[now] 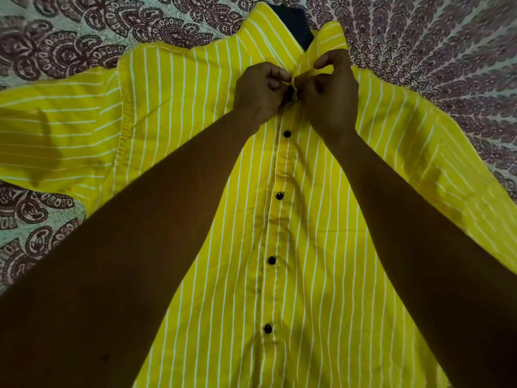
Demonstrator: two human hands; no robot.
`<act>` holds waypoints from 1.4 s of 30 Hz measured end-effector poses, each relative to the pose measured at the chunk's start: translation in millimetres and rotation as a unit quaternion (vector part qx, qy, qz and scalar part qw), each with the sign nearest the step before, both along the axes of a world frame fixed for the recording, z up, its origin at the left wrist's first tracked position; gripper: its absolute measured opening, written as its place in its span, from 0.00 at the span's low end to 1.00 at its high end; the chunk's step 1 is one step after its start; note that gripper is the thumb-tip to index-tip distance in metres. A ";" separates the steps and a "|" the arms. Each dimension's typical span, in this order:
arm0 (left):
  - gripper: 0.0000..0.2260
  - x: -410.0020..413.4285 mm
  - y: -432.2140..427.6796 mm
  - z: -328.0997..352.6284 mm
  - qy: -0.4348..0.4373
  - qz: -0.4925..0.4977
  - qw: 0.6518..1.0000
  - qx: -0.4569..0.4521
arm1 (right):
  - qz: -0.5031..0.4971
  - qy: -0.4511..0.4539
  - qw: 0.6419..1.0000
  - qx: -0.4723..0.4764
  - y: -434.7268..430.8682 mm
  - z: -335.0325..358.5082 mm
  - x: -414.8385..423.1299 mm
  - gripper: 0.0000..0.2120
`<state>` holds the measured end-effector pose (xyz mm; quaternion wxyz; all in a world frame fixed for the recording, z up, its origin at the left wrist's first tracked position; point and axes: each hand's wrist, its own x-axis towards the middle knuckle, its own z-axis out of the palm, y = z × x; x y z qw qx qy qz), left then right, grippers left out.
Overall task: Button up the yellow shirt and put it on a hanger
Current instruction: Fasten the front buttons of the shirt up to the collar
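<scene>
The yellow shirt (pixel 321 247) lies front-up on a patterned bedspread (pixel 419 51). Its long axis runs away from the person, with the collar (pixel 268 32) far and the hem cut off at the bottom edge. 4 black buttons (pixel 279 196) sit fastened down the placket. The left hand (pixel 260 91) and right hand (pixel 330 99) meet just below the collar, pinching the placket edges and mostly hiding what lies between them. A dark shape (pixel 291 23) inside the collar is unclear.
</scene>
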<state>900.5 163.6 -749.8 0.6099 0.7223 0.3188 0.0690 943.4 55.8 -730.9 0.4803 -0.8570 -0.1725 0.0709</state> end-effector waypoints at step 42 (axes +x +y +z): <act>0.18 -5.0 -2.1 17.5 -0.042 0.048 0.989 -0.135 | -0.062 0.071 0.990 0.101 -1.8 -9.6 -1.7 0.25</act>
